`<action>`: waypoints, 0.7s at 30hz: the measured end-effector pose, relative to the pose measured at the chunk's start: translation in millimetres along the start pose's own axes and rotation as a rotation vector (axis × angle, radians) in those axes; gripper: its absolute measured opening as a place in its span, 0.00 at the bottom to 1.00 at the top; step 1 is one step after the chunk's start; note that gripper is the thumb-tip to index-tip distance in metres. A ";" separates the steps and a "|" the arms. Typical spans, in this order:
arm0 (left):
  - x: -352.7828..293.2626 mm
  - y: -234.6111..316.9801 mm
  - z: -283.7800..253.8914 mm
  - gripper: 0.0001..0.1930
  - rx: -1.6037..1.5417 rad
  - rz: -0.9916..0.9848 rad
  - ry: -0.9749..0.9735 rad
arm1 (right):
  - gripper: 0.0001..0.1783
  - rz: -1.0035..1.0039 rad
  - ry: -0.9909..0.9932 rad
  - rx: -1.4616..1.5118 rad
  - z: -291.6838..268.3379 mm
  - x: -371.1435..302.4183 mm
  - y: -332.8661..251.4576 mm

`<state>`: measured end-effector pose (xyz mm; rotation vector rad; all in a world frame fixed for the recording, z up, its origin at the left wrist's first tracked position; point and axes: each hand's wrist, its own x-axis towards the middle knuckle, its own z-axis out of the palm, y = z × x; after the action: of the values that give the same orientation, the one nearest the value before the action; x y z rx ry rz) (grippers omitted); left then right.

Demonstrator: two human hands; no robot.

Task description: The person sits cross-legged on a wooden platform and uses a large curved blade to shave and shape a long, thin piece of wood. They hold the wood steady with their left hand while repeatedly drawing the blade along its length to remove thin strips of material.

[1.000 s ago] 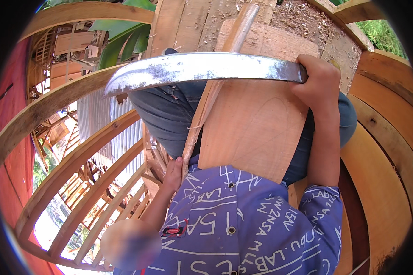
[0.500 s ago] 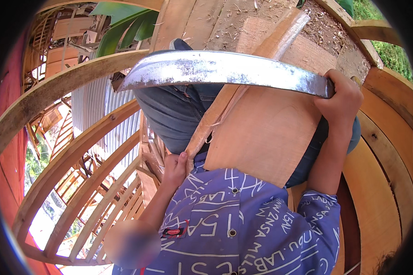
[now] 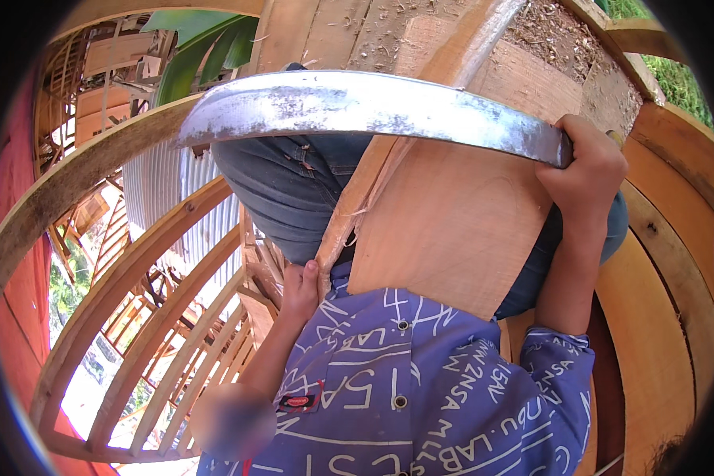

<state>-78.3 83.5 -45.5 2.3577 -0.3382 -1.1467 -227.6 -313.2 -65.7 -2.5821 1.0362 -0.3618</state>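
My right hand (image 3: 585, 163) is wrapped around the handle of a machete (image 3: 373, 107); its long, slightly curved silver blade reaches leftward across the picture, over my knee and a strip of wood. That wooden strip (image 3: 382, 168) runs slantwise from the far side down to my waist, with whittled edges and a few loose shavings. My left hand (image 3: 301, 289) grips its near end, thumb along the top. Under the strip and the blade lies a broad flat board (image 3: 452, 222) across my lap. The blade hides part of both.
A curved wooden railing with slats (image 3: 127, 305) stands on my left. Plank walls (image 3: 650, 317) rise on the right. Wood shavings (image 3: 567, 47) litter the boards at the far side. Corrugated metal sheet (image 3: 155, 194) and a green leaf (image 3: 214, 51) show beyond the railing.
The machete has shifted slightly left and its tip now reaches farther over the railing. Both hands keep their grips, and the whole view has moved a little.
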 end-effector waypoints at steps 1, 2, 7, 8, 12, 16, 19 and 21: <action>0.8 -1.2 -0.4 0.36 -0.006 -0.006 -0.010 | 0.13 -0.033 0.001 0.005 -0.3 1.5 -5.4; 1.8 -1.6 -1.7 0.36 -0.009 -0.012 -0.024 | 0.13 -0.062 0.001 0.010 -0.3 3.2 -12.4; 1.8 11.0 -7.1 0.35 0.068 -0.058 -0.058 | 0.14 -0.017 0.045 -0.013 7.8 -0.4 8.0; 2.7 10.6 -8.0 0.35 0.095 -0.088 -0.110 | 0.14 -0.020 0.055 -0.019 8.0 0.8 9.6; 4.9 9.6 -5.6 0.35 0.054 -0.069 -0.086 | 0.14 -0.036 0.073 -0.003 3.4 -2.1 5.6; 5.6 8.3 -4.5 0.35 0.031 -0.042 -0.058 | 0.14 -0.074 0.048 0.016 2.3 -3.4 -6.8; 5.3 -1.6 -0.6 0.36 -0.030 -0.041 -0.041 | 0.14 -0.105 0.076 0.014 5.5 -4.5 1.8; 3.9 -0.4 0.7 0.36 -0.038 -0.045 -0.026 | 0.14 -0.102 0.101 -0.015 5.5 -4.8 8.6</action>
<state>-76.5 82.0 -48.6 2.3297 -0.2713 -1.1955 -234.3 -314.5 -74.6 -2.6610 0.9452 -0.5172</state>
